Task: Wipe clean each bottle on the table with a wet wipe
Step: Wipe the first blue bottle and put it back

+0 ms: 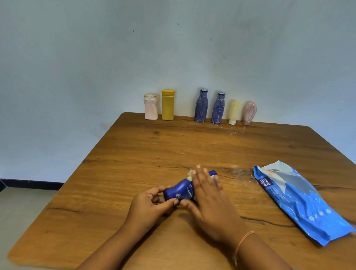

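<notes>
A dark blue bottle (181, 189) lies on its side near the middle of the wooden table (131, 153). My left hand (151, 203) pinches its base end between thumb and fingers. My right hand (208, 194) lies flat over the bottle's body with straight fingers, pressing a pale wet wipe (190, 174) against it; only the wipe's edges peek out at the fingertips. Several dusty bottles stand in a row at the far edge: pink (151, 107), yellow (167, 104), two blue (201, 105) (218, 108), a cream tube (234, 112) and a pink tube (249, 113).
A blue pack of wet wipes (296, 199) lies flat on the table to the right of my hands. White dust marks streak the wood near the far right bottles (237, 130) and beside the pack. A pale wall rises right behind the table.
</notes>
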Available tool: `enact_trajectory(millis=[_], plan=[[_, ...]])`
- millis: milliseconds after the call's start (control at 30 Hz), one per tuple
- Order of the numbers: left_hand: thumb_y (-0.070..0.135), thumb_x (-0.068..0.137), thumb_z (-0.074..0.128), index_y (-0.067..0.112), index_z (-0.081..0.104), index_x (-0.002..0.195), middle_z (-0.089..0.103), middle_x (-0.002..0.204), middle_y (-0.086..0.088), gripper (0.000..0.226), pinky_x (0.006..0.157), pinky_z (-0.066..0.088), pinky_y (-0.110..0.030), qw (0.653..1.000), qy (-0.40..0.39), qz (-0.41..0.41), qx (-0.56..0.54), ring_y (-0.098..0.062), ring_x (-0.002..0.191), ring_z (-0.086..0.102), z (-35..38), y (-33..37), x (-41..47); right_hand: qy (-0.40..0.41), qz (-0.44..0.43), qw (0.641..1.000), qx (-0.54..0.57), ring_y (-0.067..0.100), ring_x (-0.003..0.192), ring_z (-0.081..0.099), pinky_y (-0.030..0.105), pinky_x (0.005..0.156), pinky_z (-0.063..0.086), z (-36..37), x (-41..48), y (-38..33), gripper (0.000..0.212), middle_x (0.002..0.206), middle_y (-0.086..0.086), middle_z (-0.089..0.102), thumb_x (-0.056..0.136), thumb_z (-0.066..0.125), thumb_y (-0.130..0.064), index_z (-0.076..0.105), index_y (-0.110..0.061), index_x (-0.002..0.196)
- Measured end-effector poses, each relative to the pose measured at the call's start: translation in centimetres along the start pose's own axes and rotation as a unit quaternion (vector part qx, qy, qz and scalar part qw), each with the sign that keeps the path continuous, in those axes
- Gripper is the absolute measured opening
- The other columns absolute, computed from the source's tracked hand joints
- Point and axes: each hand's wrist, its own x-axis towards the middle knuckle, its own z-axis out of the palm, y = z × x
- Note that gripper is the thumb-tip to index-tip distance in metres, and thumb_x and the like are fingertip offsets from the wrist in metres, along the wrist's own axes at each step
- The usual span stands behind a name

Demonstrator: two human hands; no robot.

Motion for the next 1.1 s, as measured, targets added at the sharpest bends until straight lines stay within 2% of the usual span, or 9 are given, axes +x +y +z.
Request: enact_trajectory(millis=[100, 200, 400, 533, 633, 733, 800, 933, 1100], plan=[[-0.002, 0.072, 0.073, 0.016, 0.065, 0.098, 0.059, 0.054, -0.004, 0.033, 0.053, 0.047, -0.014, 1.0, 0.003, -0.005, -0.005, -0.006, 0.049, 0.054, -0.1, 0.0, 0.1, -0.012, 0.065, 0.997, 0.036, 0.007, 0.136, -0.026, 0.027, 0.11, -0.015, -0.8, 0.7, 2.3, 0.099, 0.153, -0.003, -0.024, 0.064, -0.019, -0.08, -0.018, -0.022, 0.145], [-0.002, 0.073, 0.073, 0.016, 0.066, 0.098, 0.062, 0.058, -0.008, 0.032, 0.053, 0.048, -0.015, 1.0, -0.006, -0.011, -0.004, -0.007, 0.05, 0.056, -0.2, 0.1, 0.2, -0.029, 0.074, 0.995, 0.054, 0.01, 0.137, -0.027, 0.027, 0.111, -0.013, -0.9, 0.7, 1.6, 0.087, 0.151, -0.002, -0.027, 0.076, -0.001, -0.073, -0.019, -0.02, 0.144], [0.004, 0.074, 0.073, 0.027, 0.07, 0.087, 0.07, 0.068, 0.0, 0.026, 0.062, 0.049, -0.021, 0.999, -0.006, -0.004, 0.045, -0.007, 0.064, 0.06, -0.5, -0.1, 0.6, -0.037, -0.08, 0.994, 0.063, 0.012, 0.137, -0.03, 0.034, 0.115, -0.014, 0.9, -0.3, -4.3, 0.09, 0.152, -0.001, -0.024, 0.08, 0.002, -0.074, -0.011, -0.015, 0.147], [0.003, 0.078, 0.068, 0.024, 0.07, 0.089, 0.072, 0.075, -0.01, 0.023, 0.065, 0.052, -0.026, 0.999, -0.022, -0.014, 0.044, -0.014, 0.068, 0.065, -0.6, 0.0, 0.5, -0.019, -0.103, 0.993, 0.046, 0.009, 0.138, -0.026, 0.031, 0.112, -0.015, 1.2, -0.3, -4.1, 0.084, 0.154, -0.003, -0.018, 0.084, 0.005, -0.071, -0.009, -0.018, 0.148], [0.003, 0.077, 0.07, 0.019, 0.068, 0.096, 0.067, 0.068, -0.02, 0.025, 0.06, 0.05, -0.024, 0.999, -0.037, -0.026, 0.017, -0.014, 0.057, 0.06, -0.5, -0.1, 0.6, -0.034, -0.056, 0.997, 0.028, 0.004, 0.134, -0.032, 0.028, 0.113, -0.018, 0.7, -0.4, -2.1, 0.082, 0.149, -0.008, -0.031, 0.081, -0.001, -0.071, -0.019, -0.023, 0.145], [0.003, 0.079, 0.068, 0.017, 0.064, 0.096, 0.065, 0.059, -0.01, 0.023, 0.051, 0.051, -0.019, 0.998, -0.038, -0.042, -0.02, -0.012, 0.048, 0.059, -0.3, -0.2, 0.7, -0.021, 0.031, 0.999, 0.031, 0.006, 0.136, -0.029, 0.026, 0.11, -0.017, 0.4, 0.1, 0.4, 0.089, 0.146, -0.007, -0.032, 0.072, -0.013, -0.075, -0.021, -0.022, 0.144], [0.006, 0.08, 0.068, 0.015, 0.061, 0.1, 0.067, 0.059, -0.008, 0.024, 0.053, 0.052, -0.02, 0.999, -0.027, -0.029, 0.004, -0.015, 0.05, 0.061, -0.1, -0.5, 0.6, -0.029, 0.071, 0.997, 0.034, 0.006, 0.136, -0.027, 0.025, 0.109, -0.017, 0.1, 0.2, 1.5, 0.084, 0.145, -0.008, -0.031, 0.077, -0.003, -0.07, -0.018, -0.021, 0.145], [0.008, 0.081, 0.068, 0.022, 0.06, 0.104, 0.067, 0.062, -0.012, 0.029, 0.057, 0.051, -0.025, 0.998, 0.007, 0.03, 0.049, -0.014, 0.052, 0.061, 0.3, -0.8, 0.1, -0.039, 0.088, 0.994, 0.043, 0.007, 0.136, -0.027, 0.025, 0.109, -0.016, 0.0, 0.1, 1.6, 0.081, 0.146, -0.007, -0.03, 0.082, 0.005, -0.066, -0.018, -0.02, 0.145], [0.009, 0.08, 0.068, 0.029, 0.059, 0.105, 0.065, 0.06, -0.008, 0.033, 0.061, 0.053, -0.026, 0.999, 0.012, 0.028, 0.032, -0.014, 0.058, 0.063, 0.0, -1.0, 0.2, -0.022, 0.088, 0.994, 0.061, 0.01, 0.138, -0.026, 0.026, 0.109, -0.017, 0.3, 0.2, 0.6, 0.097, 0.153, -0.001, -0.024, 0.068, -0.012, -0.077, -0.016, -0.018, 0.146]])
